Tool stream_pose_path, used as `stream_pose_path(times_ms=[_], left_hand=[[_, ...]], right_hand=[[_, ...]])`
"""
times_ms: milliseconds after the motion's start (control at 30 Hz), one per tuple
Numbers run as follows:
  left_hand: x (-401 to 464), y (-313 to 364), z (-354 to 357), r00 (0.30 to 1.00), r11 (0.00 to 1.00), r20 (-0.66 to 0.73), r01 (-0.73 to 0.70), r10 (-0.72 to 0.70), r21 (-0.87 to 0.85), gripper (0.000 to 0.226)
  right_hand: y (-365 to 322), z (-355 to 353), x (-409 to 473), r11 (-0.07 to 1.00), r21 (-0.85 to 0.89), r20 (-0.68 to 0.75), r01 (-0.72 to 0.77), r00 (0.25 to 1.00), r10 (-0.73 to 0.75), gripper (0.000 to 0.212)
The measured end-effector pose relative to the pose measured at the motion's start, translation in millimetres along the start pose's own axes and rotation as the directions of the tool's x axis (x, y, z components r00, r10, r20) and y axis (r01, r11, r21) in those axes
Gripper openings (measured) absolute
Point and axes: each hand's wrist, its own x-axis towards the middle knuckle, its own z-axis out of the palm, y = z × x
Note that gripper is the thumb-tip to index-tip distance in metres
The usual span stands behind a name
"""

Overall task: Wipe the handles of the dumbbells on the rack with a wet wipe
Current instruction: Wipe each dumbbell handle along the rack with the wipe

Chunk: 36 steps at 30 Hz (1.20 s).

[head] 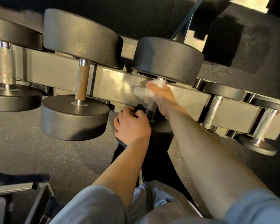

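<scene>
Several black dumbbells lie across the grey rack [116, 88]. My right hand [163, 97] grips a white wet wipe [145, 92] wrapped round the upper part of the middle dumbbell's metal handle [151, 108]. The wipe is blurred. My left hand [131, 125] curls over the near black head [162, 126] of that same dumbbell. Left of it a dumbbell with a brownish knurled handle [82, 83] rests on the rack. Another dumbbell handle [7, 67] shows at the far left.
Smaller dumbbells with shiny knurled handles [212, 110] sit on the rack at the right. Speckled dark rubber floor [39, 156] lies below. A metal frame [31, 191] stands at the lower left. My knees in grey trousers [160, 207] fill the bottom.
</scene>
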Motion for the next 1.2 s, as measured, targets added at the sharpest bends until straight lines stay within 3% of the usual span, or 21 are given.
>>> stream_pose_path(times_ms=[67,167,233,333,467,567,700,867,967,1067,1200], left_hand=[[-1,0,0,1.000,1.000,-0.007,-0.003,0.003,-0.006,0.028],[-1,1,0,1.000,1.000,-0.015,-0.008,0.008,-0.003,0.027],[0,1,1,1.000,1.000,-0.011,-0.007,0.007,0.000,0.028],[0,2,1,1.000,1.000,-0.021,-0.008,0.008,0.013,0.028],[0,0,2,0.999,1.000,-0.041,-0.013,0.014,0.002,0.026],[1,0,2,0.999,1.000,-0.032,-0.008,0.008,-0.002,0.024],[-1,1,1,0.999,1.000,-0.036,-0.007,0.005,-0.028,0.025],[-2,1,0,0.993,0.973,-0.076,0.068,-0.086,-0.220,0.035],[-1,-1,-2,0.982,0.909,-0.090,0.120,-0.169,-0.400,0.041],[1,-1,-3,0.972,0.843,-0.063,0.164,-0.227,-0.512,0.042],[0,0,-3,0.975,0.864,-0.086,0.139,-0.205,-0.484,0.043]], right_hand=[[14,-1,-8,0.985,-0.169,0.038,-0.023,0.999,0.030,0.019],[26,-10,-15,0.914,-0.405,0.168,0.013,0.984,0.060,0.015],[28,-16,-16,0.866,-0.488,0.321,0.113,0.945,0.057,0.022],[34,-24,-13,0.827,-0.535,0.418,0.173,0.905,0.082,0.007],[37,-40,-21,0.791,-0.581,0.417,0.193,0.905,0.086,0.029],[44,-49,-25,0.677,-0.706,0.360,0.205,0.928,0.094,0.024],[41,-62,-39,0.532,-0.829,0.309,0.172,0.934,0.181,0.045],[18,-57,-56,0.355,-0.816,0.514,0.457,0.854,0.083,0.015],[13,-49,-58,0.300,-0.827,0.528,0.475,0.841,0.123,0.024],[11,-30,-48,0.120,-0.881,0.473,0.457,0.852,0.224,0.026],[-2,-3,-44,-0.087,-0.852,0.482,0.517,0.838,0.257,0.031]])
